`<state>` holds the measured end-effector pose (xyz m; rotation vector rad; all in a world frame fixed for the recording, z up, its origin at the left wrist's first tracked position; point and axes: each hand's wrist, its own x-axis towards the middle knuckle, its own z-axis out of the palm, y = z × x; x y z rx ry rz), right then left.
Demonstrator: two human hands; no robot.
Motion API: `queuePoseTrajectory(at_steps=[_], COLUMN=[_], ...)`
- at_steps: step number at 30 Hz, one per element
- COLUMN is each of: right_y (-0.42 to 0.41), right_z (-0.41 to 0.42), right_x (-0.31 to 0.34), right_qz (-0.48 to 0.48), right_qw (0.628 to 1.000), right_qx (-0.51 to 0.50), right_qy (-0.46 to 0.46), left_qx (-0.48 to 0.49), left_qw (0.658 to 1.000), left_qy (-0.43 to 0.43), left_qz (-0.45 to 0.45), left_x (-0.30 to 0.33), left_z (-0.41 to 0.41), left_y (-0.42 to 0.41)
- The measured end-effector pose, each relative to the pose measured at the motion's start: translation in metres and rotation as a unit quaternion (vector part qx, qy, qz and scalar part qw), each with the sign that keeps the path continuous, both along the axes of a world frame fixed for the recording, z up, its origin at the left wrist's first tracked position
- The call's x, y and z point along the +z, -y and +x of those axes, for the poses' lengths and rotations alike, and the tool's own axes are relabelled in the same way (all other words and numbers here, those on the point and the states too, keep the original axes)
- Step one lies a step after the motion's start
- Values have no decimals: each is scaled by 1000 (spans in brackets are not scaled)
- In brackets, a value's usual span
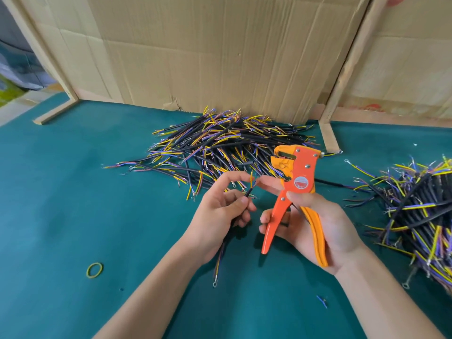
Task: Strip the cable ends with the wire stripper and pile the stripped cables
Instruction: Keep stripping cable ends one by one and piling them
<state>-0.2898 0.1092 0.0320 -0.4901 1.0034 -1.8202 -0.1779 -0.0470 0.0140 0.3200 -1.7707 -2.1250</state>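
On the green table point(73, 192) lie two cable heaps: one big pile point(220, 145) by the cardboard wall point(208, 50), one pile point(420, 216) at the right edge. Nearer, the right hand point(315, 223) grips one orange wire stripper point(293, 192); the left hand point(220, 204) pinches one black cable point(322, 192) just beside its head. One yellow rubber band point(94, 270) lies left.

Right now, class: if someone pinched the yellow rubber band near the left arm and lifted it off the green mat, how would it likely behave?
The rubber band is a thin loop lying flat on the mat, so it would probably sag out of shape when lifted. It looks very light. Pushed, it would likely drag or bunch against the cloth-like surface, not roll.
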Motion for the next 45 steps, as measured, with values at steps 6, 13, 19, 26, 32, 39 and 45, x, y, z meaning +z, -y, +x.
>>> queuePoseTrajectory(at_steps=[6, 13, 19, 26, 32, 39, 45], right_y=[1, 0, -2, -4, -4, -3, -3], right_z=[1, 2, 1, -2, 2, 4, 6], right_x=[2, 6, 6, 5, 7, 11, 11], right_qz=[20, 21, 14, 43, 80, 97, 103], right_qw=[1000, 998, 997, 998, 986, 984, 984], right_qx=[16, 47, 51, 34, 122, 129, 116], right_qy=[-14, -39, -47, -29, -76, -81, -87], left_qx=[6, 63, 92, 151, 178, 194, 194], left_qw=[999, 997, 995, 989, 982, 974, 970], left_qy=[11, 30, 36, 2, 3, -8, -22], left_qz=[49, 21, 26, 4, -61, -114, -144], left_x=[9, 12, 11, 14, 16, 12, 11], left_z=[0, -1, -1, 1, 2, 1, 0], left_y=[1, -4, -3, 6, 12, 10, 9])
